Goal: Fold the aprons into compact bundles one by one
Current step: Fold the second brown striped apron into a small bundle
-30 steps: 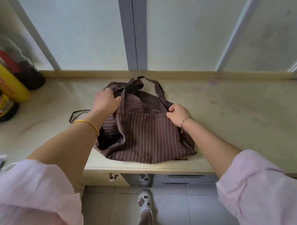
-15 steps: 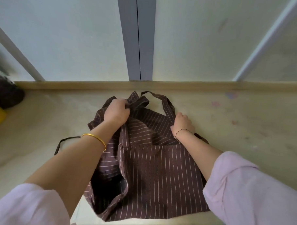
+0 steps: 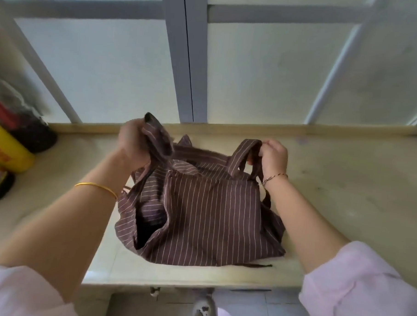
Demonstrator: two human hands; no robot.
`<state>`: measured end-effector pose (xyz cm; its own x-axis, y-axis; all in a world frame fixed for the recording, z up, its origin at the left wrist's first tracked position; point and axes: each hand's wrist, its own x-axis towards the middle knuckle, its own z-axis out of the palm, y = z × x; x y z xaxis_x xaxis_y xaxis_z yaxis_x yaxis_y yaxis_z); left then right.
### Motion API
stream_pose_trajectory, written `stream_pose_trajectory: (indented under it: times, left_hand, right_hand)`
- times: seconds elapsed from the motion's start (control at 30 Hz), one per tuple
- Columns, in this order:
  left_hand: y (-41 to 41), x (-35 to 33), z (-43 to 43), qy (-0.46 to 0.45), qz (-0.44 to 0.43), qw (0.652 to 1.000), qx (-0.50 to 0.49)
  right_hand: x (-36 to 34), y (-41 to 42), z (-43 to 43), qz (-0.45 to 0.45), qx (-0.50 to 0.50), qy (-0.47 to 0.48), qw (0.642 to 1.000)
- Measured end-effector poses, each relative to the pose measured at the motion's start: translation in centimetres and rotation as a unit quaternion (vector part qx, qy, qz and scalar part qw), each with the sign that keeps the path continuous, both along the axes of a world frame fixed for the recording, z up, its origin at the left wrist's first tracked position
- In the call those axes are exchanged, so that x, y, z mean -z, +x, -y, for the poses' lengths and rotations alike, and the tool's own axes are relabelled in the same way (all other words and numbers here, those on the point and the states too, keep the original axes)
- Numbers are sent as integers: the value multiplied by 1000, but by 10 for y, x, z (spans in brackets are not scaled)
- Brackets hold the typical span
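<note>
A brown apron with thin white stripes (image 3: pixel 207 217) lies bunched on the pale countertop (image 3: pixel 344 199), its lower hem near the front edge. My left hand (image 3: pixel 131 146) grips a gathered piece of the apron's upper left part and holds it lifted off the counter. My right hand (image 3: pixel 273 156) pinches the neck strap loop, raised at the upper right. A thin dark tie (image 3: pixel 257 265) trails out under the hem at the front right.
A yellow bottle (image 3: pixel 7 146) and dark bottles (image 3: pixel 34 133) stand at the far left of the counter. Frosted window panes with grey frames (image 3: pixel 185 61) rise behind the back ledge. Below the front edge are drawers and a slippered foot (image 3: pixel 203 313).
Both hands have lifted from the counter: the left now holds up a bunch of fabric, the right has taken the neck strap and raised it. The apron's top has been pulled up.
</note>
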<state>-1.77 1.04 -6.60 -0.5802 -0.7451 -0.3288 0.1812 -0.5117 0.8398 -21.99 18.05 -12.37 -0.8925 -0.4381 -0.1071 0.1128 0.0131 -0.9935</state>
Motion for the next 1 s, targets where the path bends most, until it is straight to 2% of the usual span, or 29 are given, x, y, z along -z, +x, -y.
stream_pose_trajectory:
  times: [0.07,0.13,0.2,0.27,0.3,0.33,0.37,0.43,0.47,0.53,0.57,0.6,0.67,0.77,0.8,0.83,0.87,0.93,0.97,1.0]
  left_hand:
    - [23,-8,-21,-1,45,989,139]
    - [38,-10,-40,-28,142,941,307]
    - [50,-4,-70,-52,267,850,452]
    - [56,6,-100,-38,386,749,537]
    - [57,14,-114,-41,437,709,552]
    - [59,25,-127,-67,476,689,542]
    - [60,37,-135,-113,502,694,503]
    - [62,66,-141,-204,523,725,400]
    - [64,79,-141,-251,533,717,373]
    - [68,98,-144,-328,559,659,381]
    - [70,105,-147,-362,574,623,390]
    - [72,113,-147,-400,586,586,392]
    - [73,124,-147,-474,595,517,391]
    - [74,135,-143,-546,590,436,404]
    - [74,139,-142,-566,584,412,411]
    - [73,142,-143,-575,577,397,422]
    - [72,143,-147,-567,574,404,431]
    - [68,143,-156,-507,580,456,446]
    - [65,142,-162,-483,582,474,451]
    - [63,142,-169,-468,588,477,455]
  right_hand:
    - [-12,13,-32,27,-121,56,991]
    - [-21,24,-57,10,-264,176,948]
    - [-20,41,-84,-51,-387,294,872]
    - [-9,57,-103,-101,-453,357,811]
    - [-1,64,-110,-121,-467,372,792]
    - [8,71,-118,-145,-472,379,782]
    - [16,76,-124,-171,-474,383,774]
    - [32,81,-132,-194,-464,389,772]
    - [40,83,-135,-173,-451,387,785]
    - [56,84,-137,-154,-407,385,814]
    - [63,83,-137,-196,-375,396,815]
    - [68,80,-135,-256,-348,414,802]
    - [77,75,-132,-353,-345,453,743]
    - [81,68,-129,-444,-398,525,607]
    - [83,66,-127,-454,-412,543,574]
    - [85,65,-127,-453,-423,556,554]
    - [88,65,-127,-447,-429,563,547]
    - [92,68,-129,-447,-425,565,548]
    - [92,70,-131,-462,-417,560,546]
    - [92,72,-133,-480,-411,552,544]
